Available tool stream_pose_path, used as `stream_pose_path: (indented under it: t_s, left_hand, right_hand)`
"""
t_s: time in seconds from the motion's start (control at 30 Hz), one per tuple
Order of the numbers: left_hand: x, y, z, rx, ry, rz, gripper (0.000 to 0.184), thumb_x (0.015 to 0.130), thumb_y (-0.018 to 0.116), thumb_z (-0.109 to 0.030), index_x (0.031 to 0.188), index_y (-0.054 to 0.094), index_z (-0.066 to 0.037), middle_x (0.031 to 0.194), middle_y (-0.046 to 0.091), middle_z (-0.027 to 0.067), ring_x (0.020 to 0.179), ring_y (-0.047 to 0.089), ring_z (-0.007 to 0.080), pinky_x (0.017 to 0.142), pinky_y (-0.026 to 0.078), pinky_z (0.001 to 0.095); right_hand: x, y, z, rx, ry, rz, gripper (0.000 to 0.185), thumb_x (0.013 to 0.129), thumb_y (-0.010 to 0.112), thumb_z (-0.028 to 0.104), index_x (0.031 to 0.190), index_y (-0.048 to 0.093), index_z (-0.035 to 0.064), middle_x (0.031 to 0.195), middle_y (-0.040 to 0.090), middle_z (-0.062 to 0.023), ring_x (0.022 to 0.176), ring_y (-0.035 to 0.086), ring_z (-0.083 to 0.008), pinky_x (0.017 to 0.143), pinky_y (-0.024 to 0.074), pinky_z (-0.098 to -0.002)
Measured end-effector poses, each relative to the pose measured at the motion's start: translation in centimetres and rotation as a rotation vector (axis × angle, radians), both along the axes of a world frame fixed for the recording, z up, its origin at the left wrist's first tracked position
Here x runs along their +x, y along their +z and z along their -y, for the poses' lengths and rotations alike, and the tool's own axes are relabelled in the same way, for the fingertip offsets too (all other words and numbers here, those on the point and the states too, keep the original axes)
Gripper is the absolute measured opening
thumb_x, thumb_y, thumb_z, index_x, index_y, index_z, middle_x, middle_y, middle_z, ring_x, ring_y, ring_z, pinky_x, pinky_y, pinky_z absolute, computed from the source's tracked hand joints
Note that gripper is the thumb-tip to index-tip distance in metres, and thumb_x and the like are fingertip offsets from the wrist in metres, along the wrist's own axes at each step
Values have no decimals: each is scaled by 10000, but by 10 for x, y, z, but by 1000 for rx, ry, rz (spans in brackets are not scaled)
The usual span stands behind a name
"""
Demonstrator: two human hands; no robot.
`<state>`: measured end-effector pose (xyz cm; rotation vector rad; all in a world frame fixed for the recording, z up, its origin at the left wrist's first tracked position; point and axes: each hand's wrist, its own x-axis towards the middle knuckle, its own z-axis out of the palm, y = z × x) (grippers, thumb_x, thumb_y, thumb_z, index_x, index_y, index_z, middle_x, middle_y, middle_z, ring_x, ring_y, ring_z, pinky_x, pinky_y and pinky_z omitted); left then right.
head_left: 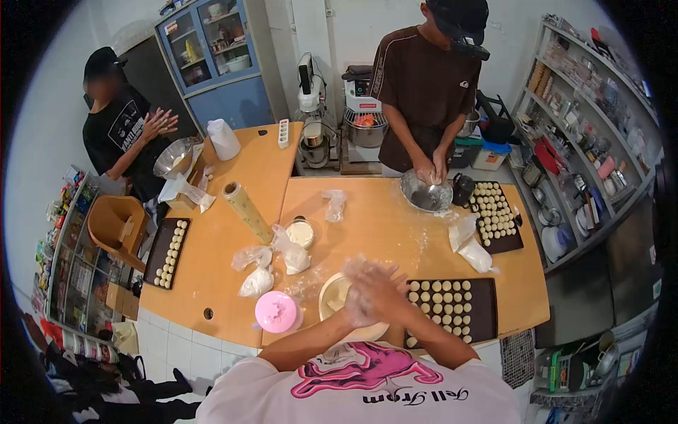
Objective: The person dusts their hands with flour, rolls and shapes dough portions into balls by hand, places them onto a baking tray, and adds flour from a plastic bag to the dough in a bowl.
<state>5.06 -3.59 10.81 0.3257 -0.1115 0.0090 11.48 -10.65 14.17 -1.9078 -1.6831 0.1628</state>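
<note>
Above a pale bowl (329, 305) at the table's front edge, my left hand (358, 297) and my right hand (385, 291) are pressed together, palm to palm, and blurred by motion. Whether anything lies between the palms is hidden. Light dough or flour shows inside the bowl. Right beside my hands is a dark tray (483, 300) with rows of small round dough balls (447, 309). A pink-lidded container (277, 311) stands left of the bowl.
One person (424, 92) works over a metal bowl (426, 192) across the table (353, 233); another person (120, 127) rubs their hands at the left. Flour bags (257, 281), a plastic wrap roll (247, 212) and a second tray (500, 240) are on the table.
</note>
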Motion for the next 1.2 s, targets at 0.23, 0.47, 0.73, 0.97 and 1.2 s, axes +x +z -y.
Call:
stream_pose_path:
  t_s: [0.23,0.47,0.73,0.97,1.2]
  left_hand:
    - [-3,-2,-15,-584,-84,-120,773,823,313,-707,1433,237,-239,1496,193,68,1383,158,297,1101,188,505]
    - [-4,-14,-13,-122,45,-160,831,808,268,-745,1455,170,-233,1500,192,70,1375,189,296,1096,196,476]
    - [-3,-26,-11,-94,138,-59,880,810,268,-750,1450,175,-153,1500,182,68,1366,191,322,1103,178,482]
    - [0,-12,11,-618,-120,449,843,805,286,-742,1444,208,-197,1486,221,82,1350,234,303,1105,178,474]
    - [7,-83,0,25,-37,-106,864,810,258,-738,1463,143,-184,1496,192,92,1354,233,275,1108,174,434]
  right_hand:
    - [12,-12,8,35,37,-95,535,855,496,173,1362,373,55,1426,324,-179,1320,283,-366,1083,219,-466]
    - [18,-26,11,-34,122,-329,528,886,468,169,1385,337,57,1427,326,-180,1355,229,-338,1101,165,-467]
    - [-5,-25,9,126,318,-207,488,864,443,199,1332,433,61,1398,350,-220,1325,259,-382,1093,159,-451]
    - [-5,-46,2,130,253,-187,481,847,481,226,1305,427,88,1371,376,-184,1293,315,-339,1070,199,-470]
    - [6,-9,7,-12,84,-6,442,868,461,192,1295,437,78,1390,341,-180,1313,258,-354,1075,172,-488]
